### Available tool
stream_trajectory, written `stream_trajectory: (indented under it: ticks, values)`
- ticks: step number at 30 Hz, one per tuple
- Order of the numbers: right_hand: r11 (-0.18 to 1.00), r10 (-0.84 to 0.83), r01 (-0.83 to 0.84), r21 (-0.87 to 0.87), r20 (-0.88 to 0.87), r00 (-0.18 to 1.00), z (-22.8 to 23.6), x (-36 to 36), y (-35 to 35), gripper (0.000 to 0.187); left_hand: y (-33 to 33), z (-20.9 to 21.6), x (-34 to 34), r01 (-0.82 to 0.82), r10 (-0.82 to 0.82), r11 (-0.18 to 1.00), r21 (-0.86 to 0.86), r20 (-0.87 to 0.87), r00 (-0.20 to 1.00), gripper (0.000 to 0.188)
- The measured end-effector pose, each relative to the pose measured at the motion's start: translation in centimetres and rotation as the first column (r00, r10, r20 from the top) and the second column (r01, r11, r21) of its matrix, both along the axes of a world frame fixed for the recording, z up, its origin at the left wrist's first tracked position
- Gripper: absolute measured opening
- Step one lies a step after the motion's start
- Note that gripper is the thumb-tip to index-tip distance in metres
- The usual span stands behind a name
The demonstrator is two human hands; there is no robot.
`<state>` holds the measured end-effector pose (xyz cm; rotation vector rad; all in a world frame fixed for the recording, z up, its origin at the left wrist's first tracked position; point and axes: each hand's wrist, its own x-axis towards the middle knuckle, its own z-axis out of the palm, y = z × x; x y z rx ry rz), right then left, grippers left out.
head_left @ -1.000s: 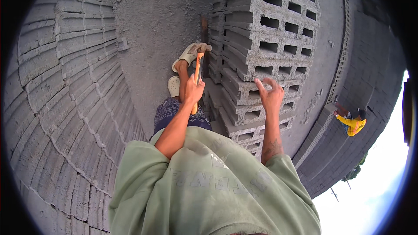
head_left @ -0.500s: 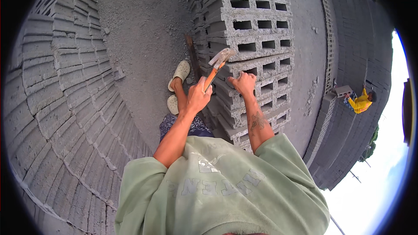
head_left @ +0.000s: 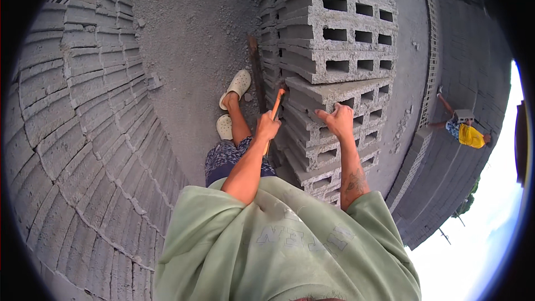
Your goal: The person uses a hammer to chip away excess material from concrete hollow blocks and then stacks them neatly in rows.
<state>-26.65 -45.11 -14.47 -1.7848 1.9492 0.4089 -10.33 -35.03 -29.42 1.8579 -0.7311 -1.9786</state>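
Note:
My left hand (head_left: 268, 128) is closed round the orange handle of a hammer (head_left: 277, 103). The hammer's dark head is low against the left side of a row of grey hollow concrete blocks, partly lost in shadow. My right hand (head_left: 340, 122) is on the holed face of the row, fingers curled at a cavity of one concrete block (head_left: 320, 90) and thumb pointing left. That block leans at an angle, with a wedge-shaped gap between it and the straight blocks (head_left: 326, 50) beyond. Exactly how deep my fingertips reach is hidden.
Stacked blocks (head_left: 83, 150) rise as a wall on the left. Gravelly ground (head_left: 184, 33) lies between, with my clog-shod feet and a wooden plank (head_left: 255, 64) beside the row. At right, a person in a yellow shirt (head_left: 471, 136) holds a block near more stacks.
The hammer has swung down from above the row's edge to its left side. The gap at the leaning block has widened. The view has shifted, and the person in yellow has changed posture.

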Motion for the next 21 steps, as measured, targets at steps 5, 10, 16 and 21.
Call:
stream_trajectory:
  ticks: [5,10,16,21]
  values:
    - [0.999,-0.040,0.040,0.033,-0.002,0.999,0.0,-0.1,-0.4,0.051,4.7,-1.1,-0.6,-0.321,0.319,0.947,-0.012,0.133,0.938,0.017]
    - [0.999,-0.046,0.046,0.026,0.007,0.999,-0.3,-0.2,-0.3,0.052,2.7,0.5,-0.6,-0.684,0.695,0.703,-0.197,-0.017,0.719,0.014]
    - [0.997,-0.066,0.066,0.045,-0.004,0.998,-0.7,-0.1,-0.5,0.051,0.1,-1.2,1.0,-0.271,0.278,0.960,-0.064,0.153,0.948,0.020]
    - [0.997,0.049,-0.050,-0.065,-0.018,0.999,-0.1,0.0,-0.1,0.052,-0.3,0.9,1.7,-0.528,0.543,0.827,-0.194,0.033,0.839,0.014]
